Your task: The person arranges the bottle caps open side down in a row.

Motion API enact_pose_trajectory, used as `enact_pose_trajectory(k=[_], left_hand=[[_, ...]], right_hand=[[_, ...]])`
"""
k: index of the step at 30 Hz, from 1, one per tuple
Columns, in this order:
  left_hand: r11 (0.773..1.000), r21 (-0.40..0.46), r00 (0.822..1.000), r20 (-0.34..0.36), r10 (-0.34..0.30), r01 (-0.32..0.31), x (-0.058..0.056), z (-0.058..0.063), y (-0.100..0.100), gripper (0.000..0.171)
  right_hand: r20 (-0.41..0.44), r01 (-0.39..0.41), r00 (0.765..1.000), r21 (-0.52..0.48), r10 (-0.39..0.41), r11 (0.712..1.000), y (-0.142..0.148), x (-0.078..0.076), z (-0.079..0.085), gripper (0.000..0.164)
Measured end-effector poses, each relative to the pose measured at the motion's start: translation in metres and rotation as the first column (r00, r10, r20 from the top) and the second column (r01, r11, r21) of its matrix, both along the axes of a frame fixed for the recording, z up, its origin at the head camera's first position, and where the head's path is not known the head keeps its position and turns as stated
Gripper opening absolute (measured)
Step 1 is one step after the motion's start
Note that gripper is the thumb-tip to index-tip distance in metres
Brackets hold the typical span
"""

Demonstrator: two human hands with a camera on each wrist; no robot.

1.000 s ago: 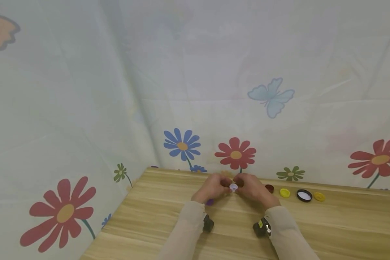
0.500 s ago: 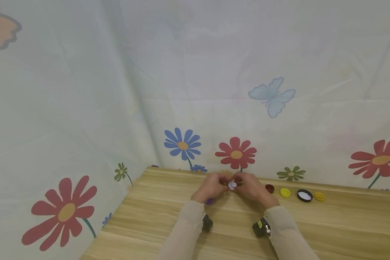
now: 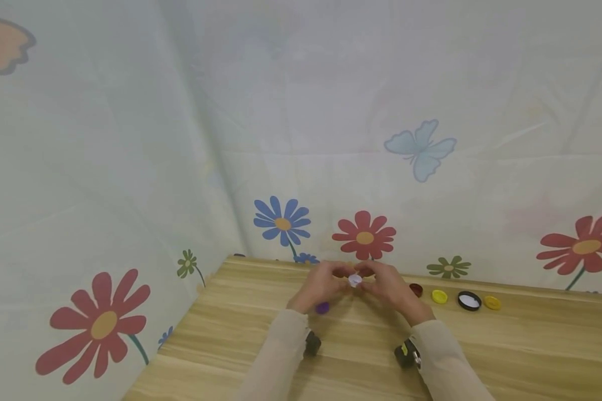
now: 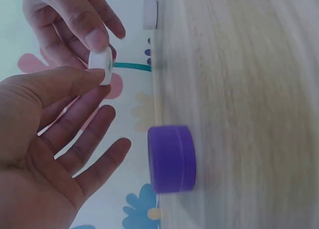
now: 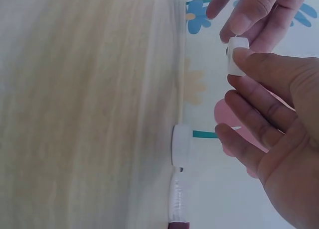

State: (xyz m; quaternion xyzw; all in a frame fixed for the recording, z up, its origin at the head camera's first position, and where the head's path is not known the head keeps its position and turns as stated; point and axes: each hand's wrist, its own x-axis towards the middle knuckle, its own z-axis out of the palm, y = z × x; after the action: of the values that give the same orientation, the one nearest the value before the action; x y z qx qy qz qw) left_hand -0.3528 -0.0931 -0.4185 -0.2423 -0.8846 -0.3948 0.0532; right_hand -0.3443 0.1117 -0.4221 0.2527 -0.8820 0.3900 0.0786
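Note:
A small white bottle cap is held between both hands near the table's far edge in the head view. My left hand pinches one side of it with thumb and fingertips; its other fingers spread loosely in the left wrist view. From the opposite side my right hand grips the same cap between thumb and fingers. The left wrist view has the cap edge-on, raised off the tabletop. A purple cap sits on the table beside my left hand.
Right of the hands lie a dark red cap, a yellow cap, a black-rimmed white lid and an orange-yellow cap. A white cap and a ridged pale cap stand along the far edge, before a flower-printed curtain.
Both hands have risen slightly and shifted left with the white cap. The cap has turned in the fingers, and more of the purple cap shows beside the left hand.

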Motion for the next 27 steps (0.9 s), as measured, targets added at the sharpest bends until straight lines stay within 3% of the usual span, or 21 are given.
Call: enact_pose_trajectory(k=[15,22,27], left_hand=[[0.998,0.045,0.999,-0.004,-0.053,0.053,0.017,0.011,-0.011,0.028],[0.997,0.004,0.997,-0.042,-0.071,0.071,0.027,0.017,-0.018,0.024],[0.997,-0.021,0.993,-0.084,-0.078,0.077,0.031,0.017,-0.024,0.019]], right_hand=[[0.05,-0.018,0.999,-0.095,0.022,0.995,0.001,0.023,0.01,0.031],[0.051,-0.052,0.997,-0.142,0.06,0.989,0.002,0.029,0.012,0.028],[0.072,-0.044,0.996,-0.15,0.055,0.988,-0.002,0.035,0.017,0.018]])
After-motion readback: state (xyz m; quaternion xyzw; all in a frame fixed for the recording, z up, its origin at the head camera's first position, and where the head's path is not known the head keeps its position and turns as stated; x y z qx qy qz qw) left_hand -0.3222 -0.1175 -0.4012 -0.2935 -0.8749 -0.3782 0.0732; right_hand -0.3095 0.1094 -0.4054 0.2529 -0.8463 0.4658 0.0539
